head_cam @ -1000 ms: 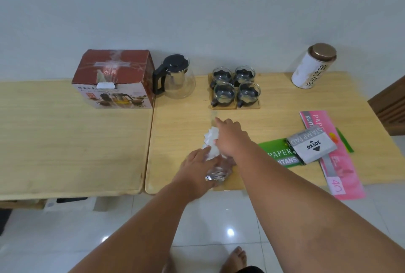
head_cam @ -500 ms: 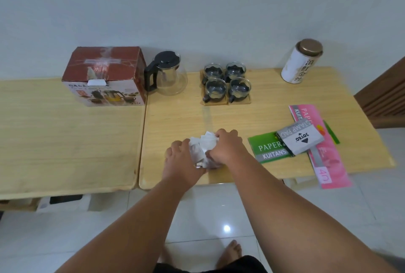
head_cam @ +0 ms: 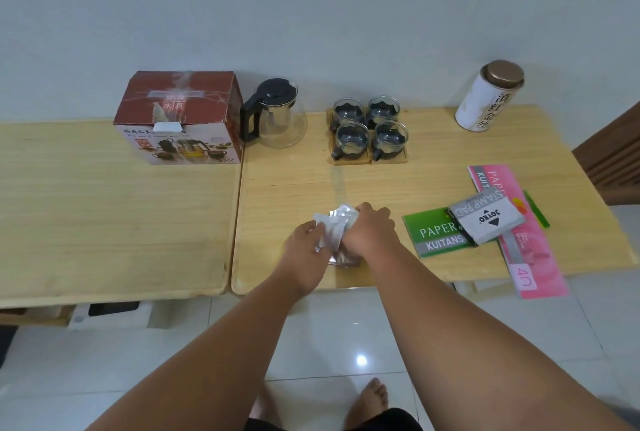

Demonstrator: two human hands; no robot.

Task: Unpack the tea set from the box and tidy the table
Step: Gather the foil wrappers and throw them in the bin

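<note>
Left hand and right hand both have fingers clamped on the crumpled wrapping near the front edge of the surface, bare wood between it and the teapot, cups and box along the back.

Open wood on the left table and mid right table; box, teapot, cups behind, stationery rightward.

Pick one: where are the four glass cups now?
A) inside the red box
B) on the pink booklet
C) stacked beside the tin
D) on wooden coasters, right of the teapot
D: the four glass cups stand in a two-by-two group on wooden coasters, to the right of the glass teapot and outside the box.
</note>
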